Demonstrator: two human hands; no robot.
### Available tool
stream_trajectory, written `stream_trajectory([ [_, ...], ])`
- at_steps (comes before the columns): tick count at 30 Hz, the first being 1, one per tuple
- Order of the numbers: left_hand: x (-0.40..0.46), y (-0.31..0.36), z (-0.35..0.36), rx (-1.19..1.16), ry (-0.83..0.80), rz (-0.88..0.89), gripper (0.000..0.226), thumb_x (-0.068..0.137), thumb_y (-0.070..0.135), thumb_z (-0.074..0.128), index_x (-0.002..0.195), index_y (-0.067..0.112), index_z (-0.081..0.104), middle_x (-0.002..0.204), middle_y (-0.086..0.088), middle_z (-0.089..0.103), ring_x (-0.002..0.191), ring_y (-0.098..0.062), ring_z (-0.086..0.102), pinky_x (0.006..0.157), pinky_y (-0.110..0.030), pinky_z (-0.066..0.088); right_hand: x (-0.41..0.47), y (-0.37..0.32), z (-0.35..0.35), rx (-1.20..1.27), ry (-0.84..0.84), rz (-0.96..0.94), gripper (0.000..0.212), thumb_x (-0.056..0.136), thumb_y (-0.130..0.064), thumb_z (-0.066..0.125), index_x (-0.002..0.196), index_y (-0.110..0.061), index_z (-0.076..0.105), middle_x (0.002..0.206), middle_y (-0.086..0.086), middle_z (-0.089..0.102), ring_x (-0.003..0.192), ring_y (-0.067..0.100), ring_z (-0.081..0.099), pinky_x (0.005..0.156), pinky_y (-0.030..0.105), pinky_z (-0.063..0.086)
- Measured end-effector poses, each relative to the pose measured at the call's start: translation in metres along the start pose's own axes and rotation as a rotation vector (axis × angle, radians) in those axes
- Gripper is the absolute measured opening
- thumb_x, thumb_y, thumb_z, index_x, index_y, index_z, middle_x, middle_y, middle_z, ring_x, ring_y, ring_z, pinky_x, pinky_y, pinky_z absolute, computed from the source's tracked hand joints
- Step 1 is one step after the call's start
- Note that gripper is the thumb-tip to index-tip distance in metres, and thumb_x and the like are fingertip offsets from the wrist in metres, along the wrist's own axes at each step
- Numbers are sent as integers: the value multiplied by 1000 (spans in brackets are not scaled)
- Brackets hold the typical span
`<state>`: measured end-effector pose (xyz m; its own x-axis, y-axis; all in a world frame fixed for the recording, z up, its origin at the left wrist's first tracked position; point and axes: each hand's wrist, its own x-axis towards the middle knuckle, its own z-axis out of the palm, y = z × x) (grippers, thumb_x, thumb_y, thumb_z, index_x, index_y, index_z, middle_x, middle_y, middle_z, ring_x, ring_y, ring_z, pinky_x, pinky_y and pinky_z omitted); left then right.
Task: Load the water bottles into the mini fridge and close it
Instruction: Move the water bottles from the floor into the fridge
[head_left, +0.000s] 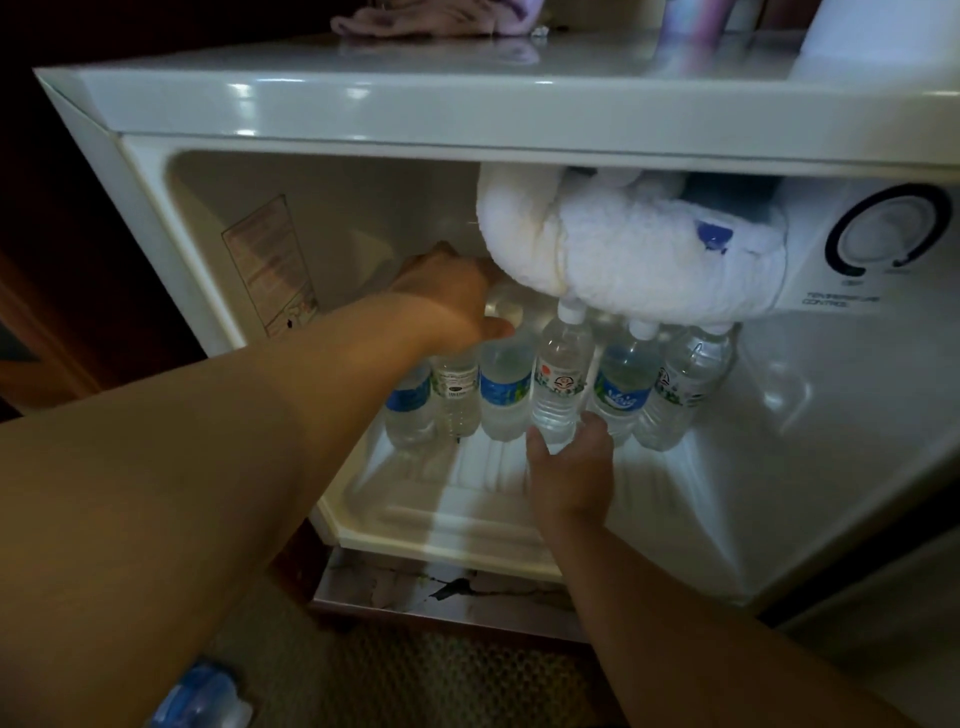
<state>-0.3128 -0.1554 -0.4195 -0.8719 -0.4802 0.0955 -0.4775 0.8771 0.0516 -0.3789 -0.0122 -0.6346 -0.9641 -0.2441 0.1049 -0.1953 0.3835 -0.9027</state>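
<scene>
**Clear plastic bottles line up inside the open mini fridge**

Clear plastic is what both hands are working on. The right hand (569, 467) reaches into the mini fridge (291, 114) with thumb and fingers curled round the base of the red-labelled bottle (561, 374), which stands upright in the front row. Just left of those fingers stand three more bottles, two with blue labels; just right of them stand another two, all shoulder to shoulder on the ribbed fridge floor (467, 499). The left hand (447, 301) is deeper in, its fingers bent over the top of a bottle (501, 309) that sits behind the row; how firmly they close on it cannot be told, since the hand itself hides the fingertips. Directly above both hands hangs a thick mass of white frost (623, 254) round the freezer box, nearly touching the bottle caps. Right of that is the temperature dial (891, 231).

The step in hand looks like seating and straightening bottles in the compartment, so loading is well along but not finished: one more blue-capped bottle (200, 696) lies on the carpet near the left elbow. The next move probably calls for releasing the seated bottles without tipping their neighbours, fetching the one from the floor, finding a gap for it under the frost, and then swinging the door shut. The door itself is out of view.
</scene>
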Motion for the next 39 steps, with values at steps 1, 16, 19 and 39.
stream_trajectory([
  [1,2,1,2,-19,-19,-4,64,92,63,63,147,33,51,138,0,62,128,-27,51,101,-41,42,3,-2,1,-19,-2,-5,62,87,-41,78,137,-15,52,126,9,62,109,32,64,89,42,54],
  [16,10,13,12,-108,-30,37,44,99,52,57,140,36,56,141,5,59,133,-22,48,114,-47,35,4,0,11,-44,125,-38,56,89,-41,77,124,-4,54,119,17,58,101,38,64,78,41,51],
  [19,7,7,10,-118,-41,52,52,93,57,63,142,40,54,142,4,58,132,-24,46,106,-42,39,5,0,10,11,132,5,59,83,-43,83,119,-9,50,121,13,54,96,34,63,75,40,51],
  [39,6,-20,2,-36,-4,27,60,82,31,86,136,22,61,132,-5,64,115,-26,62,88,-30,51,-2,11,11,-704,-257,-439,55,88,-70,40,108,-32,75,108,-3,66,103,26,56,79,41,46],
])
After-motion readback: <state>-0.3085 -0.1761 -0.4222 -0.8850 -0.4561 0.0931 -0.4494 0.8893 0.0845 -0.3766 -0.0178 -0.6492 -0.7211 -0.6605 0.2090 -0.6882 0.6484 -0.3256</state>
